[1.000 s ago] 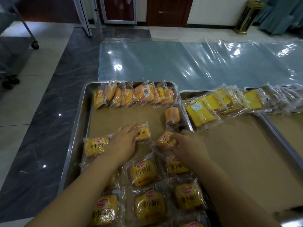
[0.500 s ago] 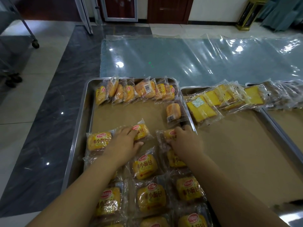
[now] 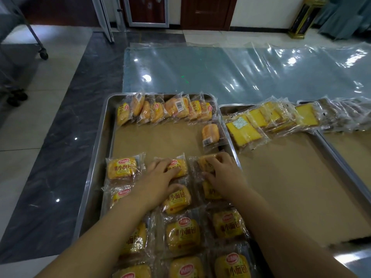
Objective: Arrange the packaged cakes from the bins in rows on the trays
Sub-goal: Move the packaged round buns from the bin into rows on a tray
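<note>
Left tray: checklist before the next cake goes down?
1. Left hand on the middle cake: ok, fingers rest on it.
2. Right hand on the right cake: ok, fingers curl over it.
3. Both level with the left cake: cannot tell, hands cover their edges.
4. Bare paper beyond this row in the left tray: ok.
5. Loose cake near the right rim, barcode up: not ok, outside any row.

L tray (image 3: pixel 94 163): cake rows (image 3: pixel 182 233) near end, leaning packs (image 3: pixel 164 109) along far wall. R tray (image 3: pixel 281 177) alongside; slice packs (image 3: pixel 261 121) at far end.
</note>
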{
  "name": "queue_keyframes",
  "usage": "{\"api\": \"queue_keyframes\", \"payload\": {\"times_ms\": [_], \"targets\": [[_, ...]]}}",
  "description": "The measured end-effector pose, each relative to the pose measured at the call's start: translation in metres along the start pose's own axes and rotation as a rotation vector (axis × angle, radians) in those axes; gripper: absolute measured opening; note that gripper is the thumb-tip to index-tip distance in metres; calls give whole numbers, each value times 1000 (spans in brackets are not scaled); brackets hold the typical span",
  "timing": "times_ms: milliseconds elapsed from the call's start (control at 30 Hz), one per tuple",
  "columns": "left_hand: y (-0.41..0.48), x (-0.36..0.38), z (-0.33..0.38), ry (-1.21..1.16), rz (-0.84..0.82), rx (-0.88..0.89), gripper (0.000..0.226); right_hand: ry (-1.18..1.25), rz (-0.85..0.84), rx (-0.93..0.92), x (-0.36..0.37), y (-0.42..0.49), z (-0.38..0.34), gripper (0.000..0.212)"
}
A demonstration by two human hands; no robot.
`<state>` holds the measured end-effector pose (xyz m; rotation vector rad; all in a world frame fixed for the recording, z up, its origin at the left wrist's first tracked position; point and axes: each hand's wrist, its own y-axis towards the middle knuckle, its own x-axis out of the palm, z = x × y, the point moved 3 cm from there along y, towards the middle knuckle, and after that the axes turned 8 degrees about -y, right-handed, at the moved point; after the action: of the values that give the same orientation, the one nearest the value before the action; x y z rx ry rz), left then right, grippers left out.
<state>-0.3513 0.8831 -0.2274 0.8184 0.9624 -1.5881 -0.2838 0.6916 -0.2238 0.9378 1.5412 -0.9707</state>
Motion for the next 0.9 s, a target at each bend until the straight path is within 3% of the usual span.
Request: {"api": "queue_keyframes", "payload": {"times_ms": [200,400,533,633,700,767,900], "targets": [[5,-2,2,6,5,26,57,-47,90,58,-9,2,0,40],[18,-20,-7,-11,158,31,48,47,240,207,-37,38,15,46],[25,-34,-26,-16,191,-64,43,-37,170,264,-45,69,17,52],[26,-38,-40,43,202,-141,45,9,92,345,-47,85,17,39],[22,-40,-47,65,221,-203,47,77,127,355,-47,91,14,22],[17,-39,-54,82,233,-276,48,160,213,281,-47,91,5,16],[6,-37,-61,78,235,-355,48,95,385,-115,-46,79,-20,12]]}}
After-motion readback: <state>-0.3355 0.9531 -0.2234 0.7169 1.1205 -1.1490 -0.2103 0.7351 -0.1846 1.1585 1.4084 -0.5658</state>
